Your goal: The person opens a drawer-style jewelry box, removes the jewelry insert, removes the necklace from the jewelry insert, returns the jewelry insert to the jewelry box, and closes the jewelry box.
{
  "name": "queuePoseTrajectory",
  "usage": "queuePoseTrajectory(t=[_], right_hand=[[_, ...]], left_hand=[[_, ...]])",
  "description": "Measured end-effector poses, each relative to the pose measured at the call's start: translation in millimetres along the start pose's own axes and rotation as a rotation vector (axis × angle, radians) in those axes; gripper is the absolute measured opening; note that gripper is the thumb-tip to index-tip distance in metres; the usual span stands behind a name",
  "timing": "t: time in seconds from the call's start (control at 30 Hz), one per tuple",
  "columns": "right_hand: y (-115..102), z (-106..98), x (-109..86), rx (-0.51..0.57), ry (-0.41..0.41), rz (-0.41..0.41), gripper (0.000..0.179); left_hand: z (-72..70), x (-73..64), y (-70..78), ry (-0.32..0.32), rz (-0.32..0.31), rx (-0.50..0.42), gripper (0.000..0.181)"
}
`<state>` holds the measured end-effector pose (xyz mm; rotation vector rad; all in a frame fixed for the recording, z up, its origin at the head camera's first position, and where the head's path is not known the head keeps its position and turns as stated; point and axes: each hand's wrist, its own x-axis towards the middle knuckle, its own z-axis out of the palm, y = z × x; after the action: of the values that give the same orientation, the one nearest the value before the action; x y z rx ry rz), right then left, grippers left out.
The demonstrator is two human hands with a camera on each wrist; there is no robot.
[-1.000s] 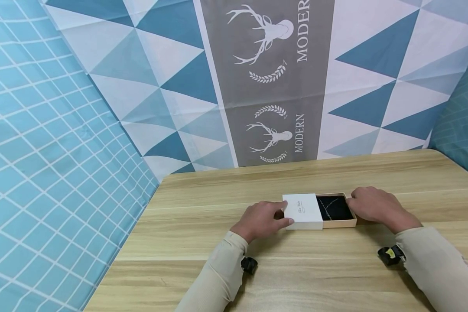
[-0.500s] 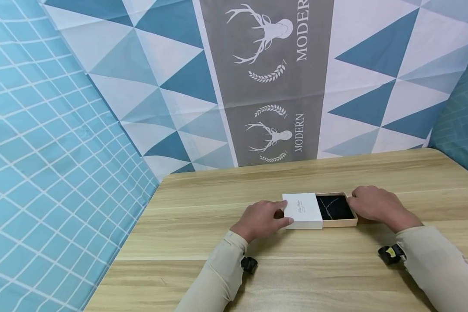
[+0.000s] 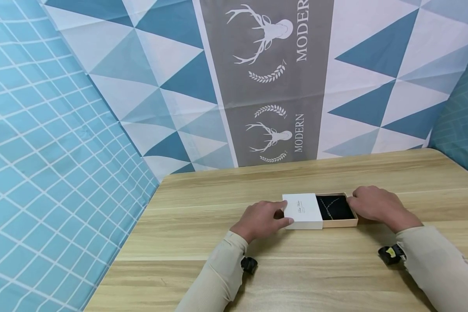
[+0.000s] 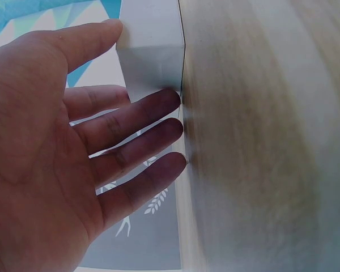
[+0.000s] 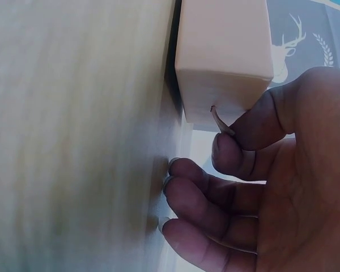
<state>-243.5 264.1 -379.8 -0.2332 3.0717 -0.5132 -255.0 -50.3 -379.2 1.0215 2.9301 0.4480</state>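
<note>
A white sliding gift box lies on the table, partly pulled apart. Its printed white sleeve [image 3: 302, 210] is at the left, and my left hand [image 3: 260, 220] grips its left end with thumb and index finger. The other left fingers extend below it in the left wrist view. From the sleeve's right side protrudes a peach-coloured drawer [image 3: 339, 223], holding a black pad [image 3: 341, 209] with a thin chain necklace [image 3: 327, 209] on it. At the drawer's end face, my right hand [image 3: 376, 204] pinches a small ribbon pull tab [image 5: 221, 120] between thumb and index finger.
The wood-grain table [image 3: 218, 186] extends around the box on all sides. Behind it hangs a patterned cloth [image 3: 273, 93] with deer heads, and a blue gridded cloth [image 3: 54, 156] borders the left. Small black wrist devices are worn at both sleeve cuffs.
The drawer and my right hand sit very slightly further right than a second ago. My left hand and the white sleeve stay in place.
</note>
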Motion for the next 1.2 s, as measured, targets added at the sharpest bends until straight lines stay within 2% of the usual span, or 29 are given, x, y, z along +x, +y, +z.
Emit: queuePoseTrajectory(t=[1.2], right_hand=[[4.2,-1.4,-1.2,0.015,-0.001,0.023,0.038]], left_hand=[[0.2,0.6,-0.4,-0.008,0.001,-0.016,0.030]])
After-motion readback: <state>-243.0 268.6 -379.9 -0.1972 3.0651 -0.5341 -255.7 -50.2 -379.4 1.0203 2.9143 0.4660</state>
